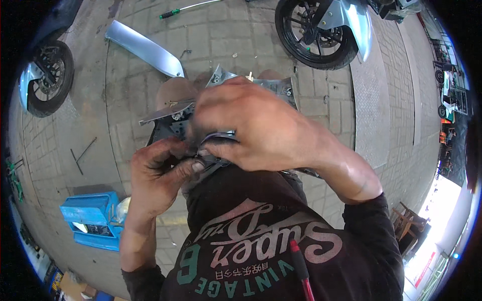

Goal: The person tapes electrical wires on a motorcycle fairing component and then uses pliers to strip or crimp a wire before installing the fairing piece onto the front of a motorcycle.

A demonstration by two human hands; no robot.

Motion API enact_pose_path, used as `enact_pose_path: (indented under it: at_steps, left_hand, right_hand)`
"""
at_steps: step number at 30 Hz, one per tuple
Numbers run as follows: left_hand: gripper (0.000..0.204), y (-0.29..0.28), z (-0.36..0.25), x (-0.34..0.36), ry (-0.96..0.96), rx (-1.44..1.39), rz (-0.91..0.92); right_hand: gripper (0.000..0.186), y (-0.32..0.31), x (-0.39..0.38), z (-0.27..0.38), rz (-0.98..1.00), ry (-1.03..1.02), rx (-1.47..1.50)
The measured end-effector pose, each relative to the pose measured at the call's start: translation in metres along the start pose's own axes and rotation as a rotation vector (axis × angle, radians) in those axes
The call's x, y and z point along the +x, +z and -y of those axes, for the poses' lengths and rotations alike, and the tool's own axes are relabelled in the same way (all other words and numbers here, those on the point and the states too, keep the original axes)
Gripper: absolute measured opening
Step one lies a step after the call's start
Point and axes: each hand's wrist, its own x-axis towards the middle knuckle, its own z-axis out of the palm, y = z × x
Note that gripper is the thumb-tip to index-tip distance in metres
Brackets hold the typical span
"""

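A grey plastic panel assembly (285, 86) with dark inner parts and metal clips rests on my lap. My left hand (163, 175) is closed, thumb and fingers pinching a small dark part at the panel's lower edge. My right hand (251, 128) arches over the middle of the panel, blurred at the top, its fingers curled onto the same dark part and hiding much of it. A thin grey flap (155, 116) sticks out to the left above my left hand. A red pen-like tool (304, 271) hangs on my dark shirt.
A silver panel (140, 47), a green-handled screwdriver (169, 13) and a T-handled tool (83, 155) lie on the paving. Motorcycle front wheels stand at upper right (316, 37) and left (47, 78). A blue toolbox (93, 220) is lower left; a wooden chair (407, 226) is at right.
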Motion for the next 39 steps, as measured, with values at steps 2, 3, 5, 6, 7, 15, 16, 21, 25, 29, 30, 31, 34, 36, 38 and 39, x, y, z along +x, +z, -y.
enact_pose_path:
  at_steps: [2, 3, 5, 6, 7, 15, 16, 21, 25, 29, 30, 31, 34, 36, 38, 39]
  left_hand:
    - [0.014, -0.004, 0.014, -0.001, -0.029, 0.088, -0.023]
    - [0.014, -0.005, 0.024, -0.003, -0.035, 0.083, -0.031]
    - [0.013, -0.002, 0.044, -0.008, -0.052, 0.017, -0.064]
    - [0.013, -0.001, 0.052, -0.011, -0.066, 0.015, -0.065]
    - [0.012, -0.001, 0.058, -0.012, -0.082, 0.058, -0.06]
    - [0.012, 0.001, 0.062, -0.009, -0.008, 0.27, -0.073]
    - [0.011, 0.003, 0.058, -0.009, -0.047, 0.132, -0.096]
    - [0.01, -0.005, 0.052, -0.006, -0.007, 0.005, -0.125]
    - [0.01, -0.011, 0.046, 0.002, 0.069, -0.102, -0.162]
    - [0.012, 0.0, 0.033, 0.014, 0.113, -0.136, -0.229]
    - [0.012, 0.003, 0.029, 0.014, 0.109, -0.137, -0.23]
    - [0.019, 0.006, 0.025, 0.014, 0.075, -0.222, -0.178]
    - [0.033, 0.025, 0.008, 0.013, 0.093, -0.215, -0.123]
    - [0.049, 0.027, 0.01, 0.009, 0.171, -0.057, -0.054]
    - [0.05, 0.034, 0.009, 0.008, 0.205, -0.017, -0.04]
    - [0.052, 0.036, 0.008, 0.009, 0.248, 0.024, -0.029]
  right_hand:
    - [0.019, 0.01, -0.01, -0.013, -0.086, 0.044, 0.058]
    - [0.021, 0.014, -0.023, -0.019, -0.172, 0.325, 0.231]
    - [0.026, 0.031, -0.057, -0.041, -0.147, 0.567, 0.095]
    - [0.028, 0.048, -0.074, -0.055, -0.029, 0.52, -0.194]
    - [0.027, 0.059, -0.081, -0.058, 0.163, 0.615, -0.311]
    - [0.027, 0.099, -0.104, -0.101, 0.365, 0.698, -0.551]
    - [0.027, 0.095, -0.104, -0.098, 0.366, 0.693, -0.555]
    - [0.036, 0.057, -0.106, -0.049, -0.086, 0.933, 0.626]
    - [0.032, 0.04, -0.11, -0.03, -0.142, 0.665, 0.781]
    - [0.026, 0.033, -0.106, -0.019, -0.179, 0.578, 0.836]
    - [0.026, 0.029, -0.103, -0.015, -0.176, 0.581, 0.837]
    - [0.029, 0.024, -0.099, -0.009, -0.174, 0.63, 0.913]
    - [0.036, 0.017, -0.088, -0.001, -0.198, 0.784, 1.133]
    - [0.04, 0.016, -0.084, 0.0, -0.228, 0.888, 1.28]
    - [0.044, 0.017, -0.082, 0.001, -0.31, 0.925, 1.526]
    - [0.044, 0.016, -0.081, 0.002, -0.31, 0.928, 1.529]
